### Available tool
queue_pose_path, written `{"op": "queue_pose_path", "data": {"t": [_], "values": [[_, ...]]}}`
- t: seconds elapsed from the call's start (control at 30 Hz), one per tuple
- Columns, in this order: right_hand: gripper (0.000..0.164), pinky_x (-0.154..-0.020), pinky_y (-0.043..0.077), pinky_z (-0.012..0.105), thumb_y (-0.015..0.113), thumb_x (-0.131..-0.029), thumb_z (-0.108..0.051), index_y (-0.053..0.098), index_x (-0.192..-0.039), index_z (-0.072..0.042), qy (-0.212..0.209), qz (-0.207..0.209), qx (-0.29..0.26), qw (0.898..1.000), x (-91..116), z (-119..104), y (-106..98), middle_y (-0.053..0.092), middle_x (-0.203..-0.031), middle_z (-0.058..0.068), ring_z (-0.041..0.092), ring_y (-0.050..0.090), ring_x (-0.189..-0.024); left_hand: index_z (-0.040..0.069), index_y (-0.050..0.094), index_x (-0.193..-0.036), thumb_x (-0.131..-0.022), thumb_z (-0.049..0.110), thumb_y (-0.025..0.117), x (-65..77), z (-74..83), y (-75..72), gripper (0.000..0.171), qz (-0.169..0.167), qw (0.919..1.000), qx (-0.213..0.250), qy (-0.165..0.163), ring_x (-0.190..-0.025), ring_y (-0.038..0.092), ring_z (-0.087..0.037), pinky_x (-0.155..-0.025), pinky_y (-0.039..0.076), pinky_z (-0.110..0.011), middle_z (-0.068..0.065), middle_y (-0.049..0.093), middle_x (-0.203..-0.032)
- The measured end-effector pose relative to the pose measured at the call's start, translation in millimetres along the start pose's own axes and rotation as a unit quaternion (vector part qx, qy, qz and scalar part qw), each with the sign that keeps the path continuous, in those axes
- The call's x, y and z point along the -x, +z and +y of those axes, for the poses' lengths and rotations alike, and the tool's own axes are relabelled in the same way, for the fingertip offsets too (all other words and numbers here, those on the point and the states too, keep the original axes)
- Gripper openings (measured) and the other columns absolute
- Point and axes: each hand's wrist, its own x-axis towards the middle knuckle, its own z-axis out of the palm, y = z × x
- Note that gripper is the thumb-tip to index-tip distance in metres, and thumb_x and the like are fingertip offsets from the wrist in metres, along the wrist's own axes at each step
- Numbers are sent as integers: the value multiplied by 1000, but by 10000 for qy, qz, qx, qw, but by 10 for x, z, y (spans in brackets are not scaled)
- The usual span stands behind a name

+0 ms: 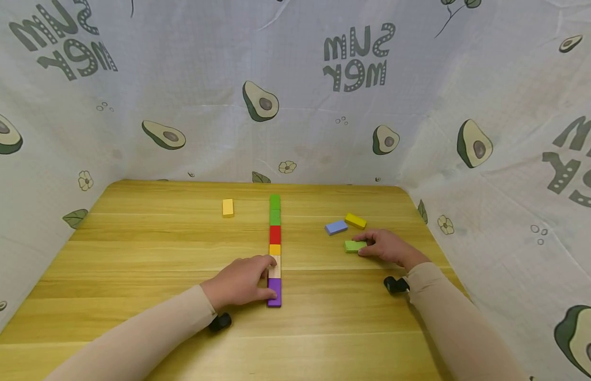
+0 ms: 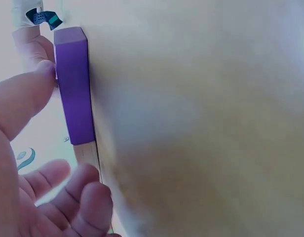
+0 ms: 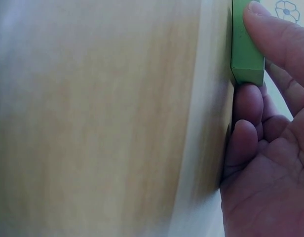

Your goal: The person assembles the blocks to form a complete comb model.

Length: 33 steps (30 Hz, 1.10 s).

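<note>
Wooden blocks form a straight row in the head view: two green blocks (image 1: pixel 274 209), a red block (image 1: pixel 274 235), a small orange-yellow block (image 1: pixel 274 250), a plain wood block (image 1: pixel 278 270) and a purple block (image 1: pixel 274 301) at the near end. My left hand (image 1: pixel 240 281) is over the near end, thumb at the purple block (image 2: pixel 75 94) and loosely bent fingers by the plain wood block. To the right, my right hand (image 1: pixel 385 246) pinches a light green block (image 1: pixel 352 246) between thumb and fingers. In the right wrist view, the thumb lies along this block's side (image 3: pixel 246 47).
Just beyond the right hand lie a blue block (image 1: pixel 336 227) and a yellow block (image 1: pixel 355 220). A pale orange block (image 1: pixel 228 208) lies left of the row's far end. White printed cloth (image 1: pixel 205 63) surrounds the wooden table (image 1: pixel 147 238) at the back and sides.
</note>
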Motion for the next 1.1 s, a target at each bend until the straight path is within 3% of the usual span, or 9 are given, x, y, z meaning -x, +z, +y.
{"op": "queue_pose_path", "data": {"t": [0.3, 0.43, 0.6, 0.77, 1.1], "values": [[48, -79, 44, 29, 78, -96, -21, 67, -139, -3, 23, -7, -5, 10000, -2, -9, -3, 60, -99, 5, 21, 50, -93, 10, 58, -146, -84, 53, 85, -38, -16, -11, 80, 82, 9992, 19, -388, -112, 62, -24, -102, 51, -45, -6, 63, -126], [48, -79, 44, 29, 78, -96, -20, 67, -139, -3, 32, -12, -42, 10000, -4, -10, -4, 60, -99, 5, 21, 49, -93, 12, 52, -153, -83, 55, 85, -66, -41, -25, 88, 115, 9984, 136, -537, -133, 54, -34, -113, 43, -53, -12, 57, -143], [49, -79, 44, 29, 78, -96, -21, 67, -139, -3, 43, -9, -46, 10000, -5, -5, 0, 61, -99, 5, 21, 50, -93, 14, 41, -162, -84, 60, 83, -119, -99, -34, 99, -74, 9979, 188, -623, -154, 36, -41, -123, 30, -61, -20, 38, -166], [48, -82, 45, 31, 78, -96, -22, 67, -139, -3, 44, 5, 18, 10000, -5, -10, 2, 61, -101, 6, 21, 51, -94, 17, 35, -165, -84, 61, 82, -157, -147, -59, 104, -263, 9968, 337, -669, -161, 23, -42, -127, 19, -64, -20, 25, -173], [48, -81, 45, 30, 78, -96, -21, 67, -139, -2, -27, 9, 67, 10000, -3, -5, 0, 62, -101, 6, 21, 51, -93, 20, 25, -169, -82, 62, 83, -239, -213, -88, 114, -521, 9952, 490, -673, -164, 10, -44, -129, 8, -65, -18, 16, -176]]}}
